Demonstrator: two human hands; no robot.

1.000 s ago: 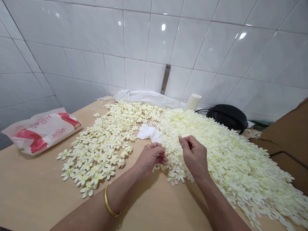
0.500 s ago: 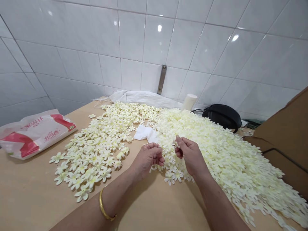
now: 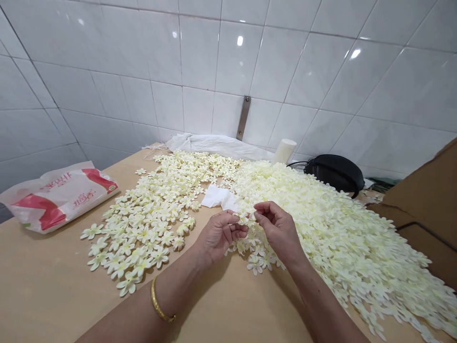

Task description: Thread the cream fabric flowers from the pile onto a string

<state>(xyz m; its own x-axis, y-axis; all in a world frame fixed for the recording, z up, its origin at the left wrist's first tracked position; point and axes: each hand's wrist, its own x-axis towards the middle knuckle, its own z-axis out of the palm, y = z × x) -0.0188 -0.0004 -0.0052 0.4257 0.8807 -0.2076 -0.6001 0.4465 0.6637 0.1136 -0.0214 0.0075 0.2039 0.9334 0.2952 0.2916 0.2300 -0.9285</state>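
My left hand (image 3: 219,234) and my right hand (image 3: 277,227) meet over the near edge of a big heap of cream fabric flowers (image 3: 339,233). Both hands are closed in a pinch, and a small cream flower piece (image 3: 245,217) sits between their fingertips. A gold bangle (image 3: 159,305) circles my left wrist. To the left, single flowers (image 3: 143,228) lie spread flat on the wooden table (image 3: 50,286). A white tissue (image 3: 218,197) lies just beyond my hands.
A red and white plastic packet (image 3: 59,195) lies at the left. At the back are a white cloth (image 3: 217,143), a white cylinder (image 3: 284,151) and a black bag (image 3: 333,172). A brown cardboard box (image 3: 424,209) stands at the right. Tiled walls close in the back and left.
My right hand has come left and its fingertips have met my left hand's; the two now pinch a flower piece together. The camera shifted slightly.
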